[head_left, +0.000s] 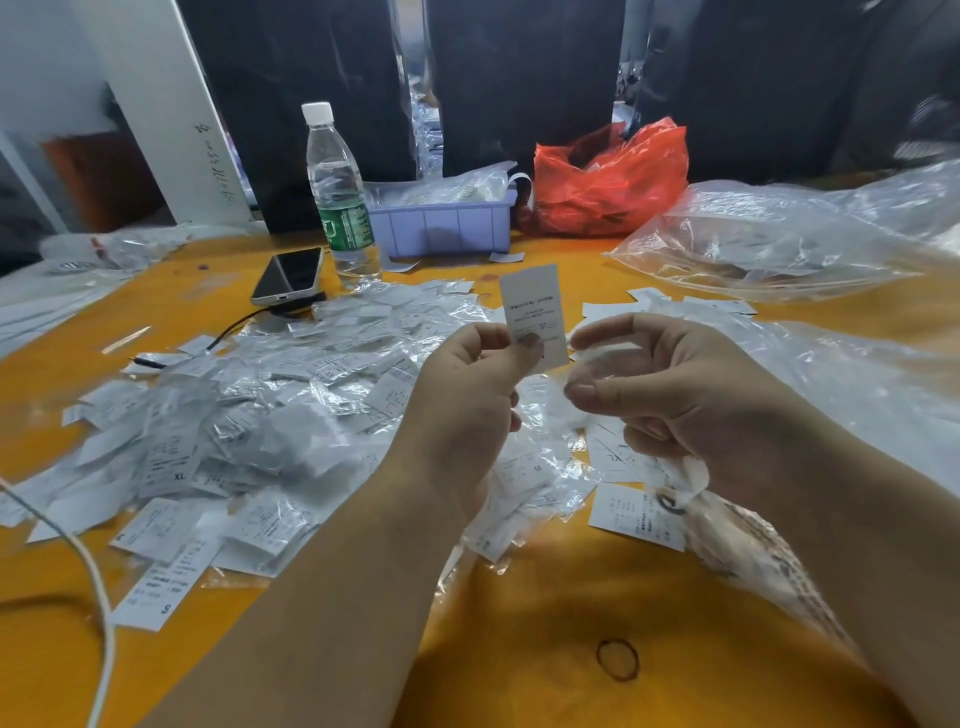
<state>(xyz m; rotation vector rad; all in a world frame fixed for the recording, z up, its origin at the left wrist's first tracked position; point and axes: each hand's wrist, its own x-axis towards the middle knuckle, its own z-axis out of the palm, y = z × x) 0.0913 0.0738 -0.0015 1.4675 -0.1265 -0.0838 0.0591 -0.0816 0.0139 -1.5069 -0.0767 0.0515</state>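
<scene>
The left hand (467, 395) pinches a white size label (535, 306) upright between thumb and forefinger, above the orange table (519, 623). Just right of it, the right hand (675, 395) curls its fingers round a small, blurred clear bag (589, 376).

matt paper label (535, 312), glossy plastic bags (769, 244)

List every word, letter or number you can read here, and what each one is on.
"XL": pile label, on the left of the heap.
"S": near label, at the heap's front edge.
"M": bagged label, beside the left wrist.
"XL": flat label, further right on the table.
Too blurred to read: the print on the held label pinched by the left hand, the wrap on the bottle, and the handwriting on the white board.
</scene>
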